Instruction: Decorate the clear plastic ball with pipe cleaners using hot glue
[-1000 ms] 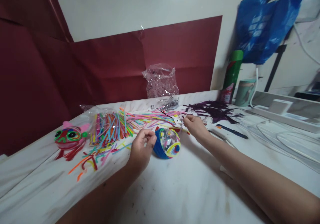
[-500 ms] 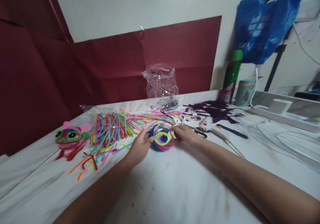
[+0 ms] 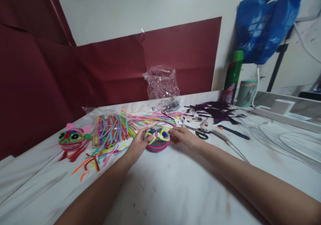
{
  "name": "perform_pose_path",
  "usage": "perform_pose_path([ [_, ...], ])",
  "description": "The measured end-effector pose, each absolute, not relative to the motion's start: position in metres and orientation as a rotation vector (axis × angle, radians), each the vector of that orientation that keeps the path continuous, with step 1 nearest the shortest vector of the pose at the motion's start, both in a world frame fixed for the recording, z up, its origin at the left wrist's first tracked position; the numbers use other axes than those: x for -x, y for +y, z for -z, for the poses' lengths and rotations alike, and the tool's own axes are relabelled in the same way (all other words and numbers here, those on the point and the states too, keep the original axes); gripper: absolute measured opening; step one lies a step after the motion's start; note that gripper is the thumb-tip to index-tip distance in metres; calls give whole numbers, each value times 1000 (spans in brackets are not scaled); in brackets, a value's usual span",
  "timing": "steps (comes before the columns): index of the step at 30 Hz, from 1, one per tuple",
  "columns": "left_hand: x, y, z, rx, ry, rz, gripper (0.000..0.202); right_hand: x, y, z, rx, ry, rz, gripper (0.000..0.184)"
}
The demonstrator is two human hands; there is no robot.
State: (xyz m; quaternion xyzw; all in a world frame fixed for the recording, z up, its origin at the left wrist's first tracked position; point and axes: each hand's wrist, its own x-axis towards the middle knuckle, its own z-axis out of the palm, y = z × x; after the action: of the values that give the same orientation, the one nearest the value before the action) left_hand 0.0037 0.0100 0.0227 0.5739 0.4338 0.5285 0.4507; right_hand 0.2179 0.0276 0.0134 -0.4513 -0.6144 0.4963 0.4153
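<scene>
A round ball decorated with coloured pipe cleaners [image 3: 157, 144] rests low over the table between my hands. Yellow loops with a blue centre form eye shapes on its front, and pink bands run around its lower part. My left hand [image 3: 137, 143] is closed around the ball's left side, its thumb on the front. At the right edge, my right hand [image 3: 182, 136] has its fingers bent together against the ball. Whether a small piece lies between those fingertips cannot be made out.
A finished-looking pipe-cleaner face [image 3: 72, 139] sits at the left. Bundled pipe cleaners [image 3: 112, 128] and cut pieces lie beside it. Scissors [image 3: 201, 135], a glue gun [image 3: 209, 127] with its cord, and purple strands [image 3: 213, 111] are on the right. A clear plastic bag [image 3: 162, 82] stands behind.
The ball has turned, so both eye shapes and the middle of its front now show, and it has shifted slightly left. My left hand moved left with it; my right hand shifted slightly left.
</scene>
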Motion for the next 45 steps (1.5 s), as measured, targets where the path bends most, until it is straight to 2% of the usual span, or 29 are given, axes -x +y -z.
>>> perform_pose_path([
  [4, -3, 10, -24, -1433, 1073, -1306, 51, -215, 28, -9, 1110, -1504, -1187, 11],
  [10, -7, 7, -25, -1419, 1086, -1291, 53, -212, 25, -9, 1059, -1466, -1214, 16],
  [21, 0, 14, -18, -1374, 1086, -1298, 49, -208, 21, -13, 903, -1275, -1456, 6],
  [23, 1, 14, -16, -1381, 1077, -1283, 53, -208, 21, -13, 889, -1256, -1482, 7],
  [27, 2, 12, -17, -1459, 1042, -1188, 80, -210, 23, -11, 886, -1234, -1509, 9],
  [29, 2, 11, -18, -1502, 1039, -1161, 88, -211, 25, -10, 891, -1224, -1513, 11],
  [38, 1, 12, -19, -1632, 1093, -1141, 95, -212, 28, -9, 902, -1228, -1511, 9],
  [45, -6, 4, -24, -1675, 1143, -1170, 93, -207, 23, -7, 907, -1257, -1456, 5],
])
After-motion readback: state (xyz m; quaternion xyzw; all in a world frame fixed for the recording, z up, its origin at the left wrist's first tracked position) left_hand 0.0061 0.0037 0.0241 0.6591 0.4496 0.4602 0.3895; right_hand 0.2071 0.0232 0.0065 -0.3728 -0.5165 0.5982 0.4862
